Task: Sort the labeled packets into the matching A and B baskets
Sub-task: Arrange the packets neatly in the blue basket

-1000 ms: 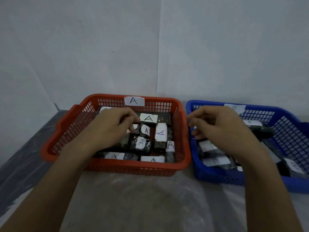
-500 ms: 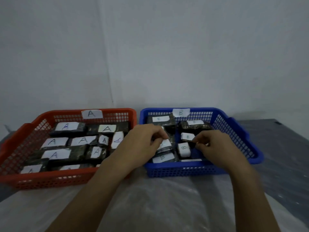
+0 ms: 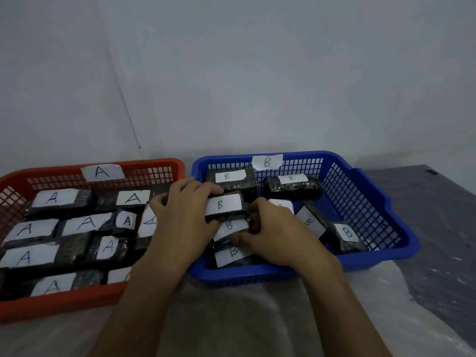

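The left grip [image 3: 183,217] pinches a dark plastic-wrapped packet with a white B label [image 3: 224,206], inside the blue plastic mesh basket [image 3: 373,261]; the right grip [image 3: 275,235] curls just beside it, and I cannot tell whether it holds anything.

Item: head view, my single feed from this rig. Mount: worn on the person's head. Facing: forward and down, wide-angle. Range: close — both forearms enter from the bottom edge. Upper half: plain grey wall [image 3: 257,73]. Lower half: red plastic mesh basket [image 3: 64,305] cut by the left edge, blue plastic mesh basket [image 3: 360,181] whole, both on a clear-plastic-covered table [image 3: 231,323]. Near centre — black wrapped packet with a white B label [image 3: 224,206], held between left hand [image 3: 185,220] and right hand [image 3: 278,240].
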`<move>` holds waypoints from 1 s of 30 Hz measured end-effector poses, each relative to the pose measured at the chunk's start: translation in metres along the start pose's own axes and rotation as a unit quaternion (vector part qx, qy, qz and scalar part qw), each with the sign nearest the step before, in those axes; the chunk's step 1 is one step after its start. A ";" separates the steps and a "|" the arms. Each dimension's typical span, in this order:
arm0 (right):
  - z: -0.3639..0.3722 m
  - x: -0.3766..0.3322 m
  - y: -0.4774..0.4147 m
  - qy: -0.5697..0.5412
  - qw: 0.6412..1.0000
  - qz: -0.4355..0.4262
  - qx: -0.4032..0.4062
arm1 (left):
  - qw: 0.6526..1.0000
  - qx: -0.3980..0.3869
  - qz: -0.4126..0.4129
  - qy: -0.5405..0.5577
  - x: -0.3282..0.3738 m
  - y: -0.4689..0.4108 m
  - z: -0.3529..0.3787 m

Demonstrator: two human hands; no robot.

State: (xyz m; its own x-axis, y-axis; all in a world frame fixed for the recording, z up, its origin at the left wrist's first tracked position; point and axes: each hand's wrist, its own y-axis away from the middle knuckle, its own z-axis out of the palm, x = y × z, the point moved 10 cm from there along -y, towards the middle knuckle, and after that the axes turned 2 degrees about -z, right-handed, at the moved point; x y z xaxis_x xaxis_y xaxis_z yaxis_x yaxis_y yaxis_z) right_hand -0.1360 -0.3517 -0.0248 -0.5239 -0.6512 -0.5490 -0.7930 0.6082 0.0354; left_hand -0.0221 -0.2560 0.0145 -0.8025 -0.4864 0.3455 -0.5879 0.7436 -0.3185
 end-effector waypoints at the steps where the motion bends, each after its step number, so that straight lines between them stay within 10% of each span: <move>1: 0.001 0.003 -0.001 -0.026 1.000 0.001 -0.012 | 1.000 0.013 0.000 0.018 -0.001 0.001 -0.002; 16: -0.078 0.052 0.018 -0.216 0.966 0.028 0.139 | 0.993 -0.004 0.079 0.086 0.047 0.013 0.001; 21: -0.131 0.112 0.038 -0.072 0.947 0.137 0.280 | 0.990 -0.071 0.110 0.053 0.061 0.022 0.022; 30: -0.114 0.142 0.000 -0.009 0.958 0.216 0.188 | 0.989 -0.096 0.108 0.037 0.071 0.009 0.026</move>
State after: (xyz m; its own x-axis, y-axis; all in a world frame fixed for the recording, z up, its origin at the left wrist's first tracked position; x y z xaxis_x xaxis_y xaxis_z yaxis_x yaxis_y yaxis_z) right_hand -0.2459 -0.4962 -0.0079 -0.7694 -0.2955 -0.5663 -0.3331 0.9421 -0.0391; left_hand -0.0870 -0.2961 0.0132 -0.8932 -0.2778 0.3535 -0.3683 0.9030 -0.2210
